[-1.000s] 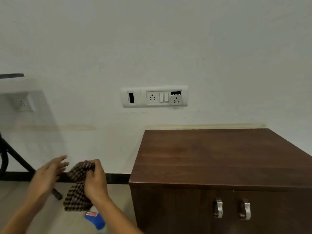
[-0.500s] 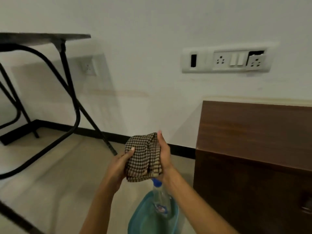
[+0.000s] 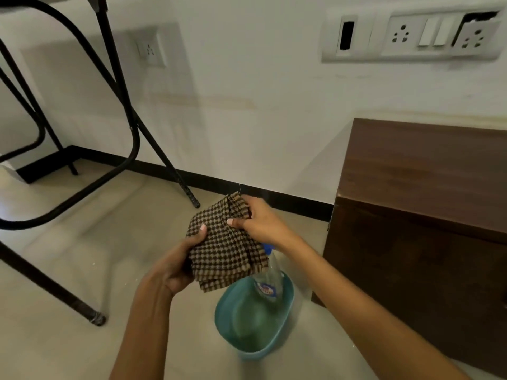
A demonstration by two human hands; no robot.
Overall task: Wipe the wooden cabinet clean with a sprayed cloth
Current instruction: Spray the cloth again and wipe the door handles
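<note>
Both hands hold up a checked cloth (image 3: 225, 250) in front of the person, low over the floor. Left hand (image 3: 175, 267) grips the cloth's lower left edge, thumb pressed flat on the front and fingers curled behind. Right hand (image 3: 260, 223) pinches the upper right corner, knuckles turned toward the wall, its forearm running down to the lower right of the view.

White wall (image 3: 260, 105) fills the background, with a black skirting strip (image 3: 288, 201) along its foot and pale floor (image 3: 68, 270) below. At the right stands the wooden cabinet (image 3: 425, 187), dark brown, set against the wall and well apart from the cloth; the right forearm crosses in front of its lower corner. At the left a black metal table frame (image 3: 131, 127) spreads its bent tubes and slanted legs across the floor.

High on the wall above the cabinet is a white switch panel (image 3: 411, 37) with sockets, one cover hanging loose. A teal basin (image 3: 255, 352) sits on the floor directly under the hands. A clear spray bottle (image 3: 270, 281) with a blue cap stands in it, partly hidden by the cloth's hanging edge. A small single socket (image 3: 151, 49) sits behind the table frame.
</note>
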